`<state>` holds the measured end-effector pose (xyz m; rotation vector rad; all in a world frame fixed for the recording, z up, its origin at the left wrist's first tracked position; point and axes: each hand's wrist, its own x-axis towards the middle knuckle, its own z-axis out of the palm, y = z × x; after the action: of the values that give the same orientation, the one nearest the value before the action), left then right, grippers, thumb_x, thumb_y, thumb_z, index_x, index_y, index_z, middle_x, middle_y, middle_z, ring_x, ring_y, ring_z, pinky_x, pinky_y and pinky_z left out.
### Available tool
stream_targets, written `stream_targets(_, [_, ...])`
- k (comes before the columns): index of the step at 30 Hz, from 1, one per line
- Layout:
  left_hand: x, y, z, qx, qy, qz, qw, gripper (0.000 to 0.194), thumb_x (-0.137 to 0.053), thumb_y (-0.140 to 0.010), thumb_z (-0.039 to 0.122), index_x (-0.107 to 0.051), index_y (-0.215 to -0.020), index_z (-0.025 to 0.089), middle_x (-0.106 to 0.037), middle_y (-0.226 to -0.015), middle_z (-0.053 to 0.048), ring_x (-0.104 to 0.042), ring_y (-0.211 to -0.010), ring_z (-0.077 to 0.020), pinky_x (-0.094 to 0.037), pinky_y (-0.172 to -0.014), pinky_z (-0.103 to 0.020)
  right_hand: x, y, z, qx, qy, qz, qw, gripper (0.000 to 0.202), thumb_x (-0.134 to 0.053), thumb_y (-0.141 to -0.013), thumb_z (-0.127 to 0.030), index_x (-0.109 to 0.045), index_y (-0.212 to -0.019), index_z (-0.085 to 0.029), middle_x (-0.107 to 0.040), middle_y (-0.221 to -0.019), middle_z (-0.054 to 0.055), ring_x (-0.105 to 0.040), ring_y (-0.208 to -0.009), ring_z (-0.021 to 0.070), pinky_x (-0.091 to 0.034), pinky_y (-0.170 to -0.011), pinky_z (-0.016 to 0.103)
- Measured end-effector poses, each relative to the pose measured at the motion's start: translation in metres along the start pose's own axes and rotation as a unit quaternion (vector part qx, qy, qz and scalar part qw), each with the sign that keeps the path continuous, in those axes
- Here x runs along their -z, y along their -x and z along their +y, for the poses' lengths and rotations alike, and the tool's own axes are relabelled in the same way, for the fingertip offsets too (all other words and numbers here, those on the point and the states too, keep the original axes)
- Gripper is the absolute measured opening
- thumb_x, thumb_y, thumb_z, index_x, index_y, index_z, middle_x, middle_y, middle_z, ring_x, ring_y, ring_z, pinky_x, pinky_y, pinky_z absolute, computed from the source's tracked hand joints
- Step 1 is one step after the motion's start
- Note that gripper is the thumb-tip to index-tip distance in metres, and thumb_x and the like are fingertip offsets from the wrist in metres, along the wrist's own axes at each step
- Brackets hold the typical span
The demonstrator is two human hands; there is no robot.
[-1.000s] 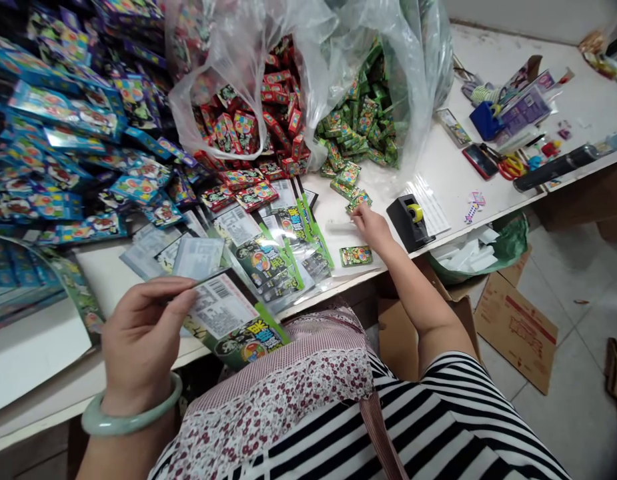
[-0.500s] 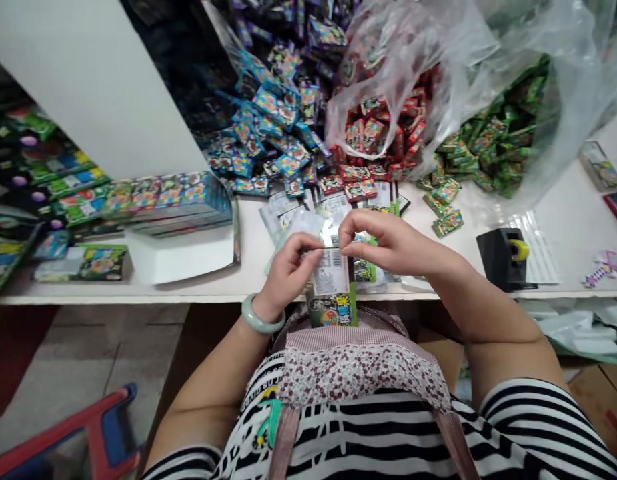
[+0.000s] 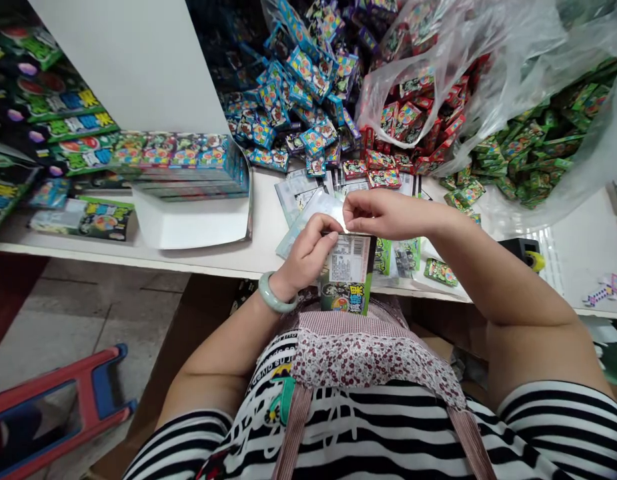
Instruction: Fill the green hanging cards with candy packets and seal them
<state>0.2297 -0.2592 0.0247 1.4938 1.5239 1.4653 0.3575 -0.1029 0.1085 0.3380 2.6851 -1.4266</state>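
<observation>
A dark printed pouch (image 3: pixel 345 283) with a barcode label and green edging is upright at the table edge, close to the apron. My left hand (image 3: pixel 311 257) is closed on its upper left edge, thumb and fingers pinched together. Just above the pouch's top edge, my right hand (image 3: pixel 375 213) pinches thumb against fingers; whatever is between the tips is too small to make out. Shiny clear film (image 3: pixel 321 203) lies behind the fingers. Flat printed pouches (image 3: pixel 295 190) are under and beyond both hands. A small green candy box (image 3: pixel 441 272) sits by my right forearm.
Heaps of small blue boxes (image 3: pixel 273 100), red boxes (image 3: pixel 413 127) and green boxes (image 3: pixel 533 147) fill the back, partly in clear bags. A white open tray (image 3: pixel 198 230) holding stacked boxes stands left. A tape dispenser (image 3: pixel 521 253) is right; a red-blue stool (image 3: pixel 83 387) stands on the floor.
The head view has shifted, moving the table higher in the picture. My left fingers have come closer to my right fingertips along the pouch's top edge. The pouch stays in my left hand.
</observation>
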Motion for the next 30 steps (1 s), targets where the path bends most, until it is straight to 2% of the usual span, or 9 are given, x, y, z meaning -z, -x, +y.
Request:
stream_targets(7, [-0.001, -0.002, 0.002, -0.014, -0.003, -0.006, 1.0, 0.028, -0.048, -0.099, 0.05, -0.051, -0.098, 0.022, -0.058, -0.091, -0.002, -0.057, -0.085, -0.0165, -0.049, -0.077, -0.033, -0.001, -0.005, 0.003, 0.007, 0.025, -0.003, 1.0, 0.011, -0.064, -0.085, -0.02, -0.056, -0.077, -0.02, -0.054, -0.067, -0.004, -0.046, -0.063, 0.0098, -0.034, -0.06, 0.025])
stream_targets(14, [-0.009, 0.001, -0.01, -0.011, -0.016, 0.055, 0.998, 0.023, -0.063, -0.093, 0.042, -0.051, -0.1, 0.024, -0.058, -0.092, -0.002, -0.058, -0.086, -0.0157, -0.051, -0.08, -0.033, -0.004, -0.004, 0.007, -0.016, 0.025, 0.028, 0.999, 0.012, -0.065, -0.083, -0.017, -0.055, -0.077, -0.021, -0.057, -0.069, -0.003, -0.049, -0.065, 0.0114, -0.039, -0.061, 0.027])
stream_targets(18, [-0.005, 0.002, -0.011, -0.029, -0.027, 0.056, 0.998, 0.023, -0.065, -0.091, 0.04, -0.053, -0.102, 0.024, -0.06, -0.095, -0.002, -0.061, -0.09, -0.0162, -0.053, -0.083, -0.032, -0.015, -0.011, 0.021, -0.052, -0.12, 0.0, 0.991, 0.012, -0.067, -0.082, -0.019, -0.057, -0.088, -0.021, -0.059, -0.07, -0.004, -0.053, -0.065, 0.0118, -0.042, -0.059, 0.025])
stream_targets(21, [0.001, 0.001, -0.005, -0.009, -0.042, 0.026, 0.999, 0.02, -0.067, -0.088, 0.036, -0.06, -0.102, 0.024, -0.066, -0.094, -0.001, -0.064, -0.088, -0.0169, -0.054, -0.081, -0.031, -0.031, -0.014, 0.034, -0.115, -0.318, -0.069, 0.939, 0.005, -0.061, -0.084, -0.019, -0.056, -0.085, -0.022, -0.053, -0.06, -0.008, -0.05, -0.055, 0.011, -0.039, -0.05, 0.022])
stream_targets(22, [0.004, 0.0, -0.004, 0.007, -0.049, 0.009, 0.999, 0.02, -0.068, -0.086, 0.035, -0.063, -0.102, 0.024, -0.068, -0.093, -0.001, -0.065, -0.086, -0.0172, -0.054, -0.079, -0.03, -0.035, -0.013, 0.039, -0.129, -0.335, -0.065, 0.931, 0.004, -0.058, -0.086, -0.022, -0.056, -0.083, -0.022, -0.054, -0.06, -0.008, -0.05, -0.054, 0.0112, -0.041, -0.049, 0.023])
stream_targets(24, [0.011, -0.002, -0.004, 0.056, -0.065, -0.012, 0.996, 0.018, -0.07, -0.083, 0.034, -0.069, -0.098, 0.025, -0.072, -0.092, 0.0, -0.065, -0.083, -0.018, -0.053, -0.075, -0.031, -0.039, -0.002, 0.052, -0.14, -0.34, -0.016, 0.93, 0.005, -0.056, -0.088, -0.024, -0.058, -0.084, -0.023, -0.063, -0.068, -0.007, -0.058, -0.06, 0.0117, -0.049, -0.054, 0.024])
stream_targets(25, [0.016, -0.004, -0.005, 0.08, -0.072, 0.004, 0.994, 0.017, -0.071, -0.08, 0.034, -0.072, -0.095, 0.025, -0.073, -0.09, 0.0, -0.065, -0.081, -0.0183, -0.053, -0.073, -0.031, -0.038, 0.008, 0.06, -0.144, -0.314, 0.035, 0.938, 0.004, -0.057, -0.088, -0.025, -0.06, -0.088, -0.023, -0.067, -0.075, -0.006, -0.062, -0.067, 0.0123, -0.053, -0.06, 0.025])
stream_targets(27, [0.027, -0.008, -0.009, 0.125, -0.073, 0.1, 0.984, 0.018, -0.074, -0.074, 0.033, -0.075, -0.09, 0.027, -0.073, -0.086, 0.001, -0.063, -0.076, -0.0183, -0.051, -0.07, -0.032, -0.032, 0.039, 0.081, -0.163, -0.243, 0.172, 0.94, 0.012, -0.059, -0.088, -0.025, -0.061, -0.1, -0.022, -0.072, -0.098, -0.001, -0.067, -0.089, 0.0148, -0.057, -0.078, 0.029])
stream_targets(30, [0.044, -0.018, -0.021, 0.178, -0.018, 0.281, 0.943, 0.021, -0.074, -0.061, 0.026, -0.075, -0.081, 0.028, -0.069, -0.077, 0.004, -0.058, -0.069, -0.0165, -0.051, -0.073, -0.036, -0.014, 0.103, 0.123, -0.232, -0.133, 0.371, 0.889, 0.028, -0.051, -0.092, -0.021, -0.054, -0.119, -0.016, -0.06, -0.133, 0.014, -0.054, -0.125, 0.023, -0.044, -0.108, 0.044])
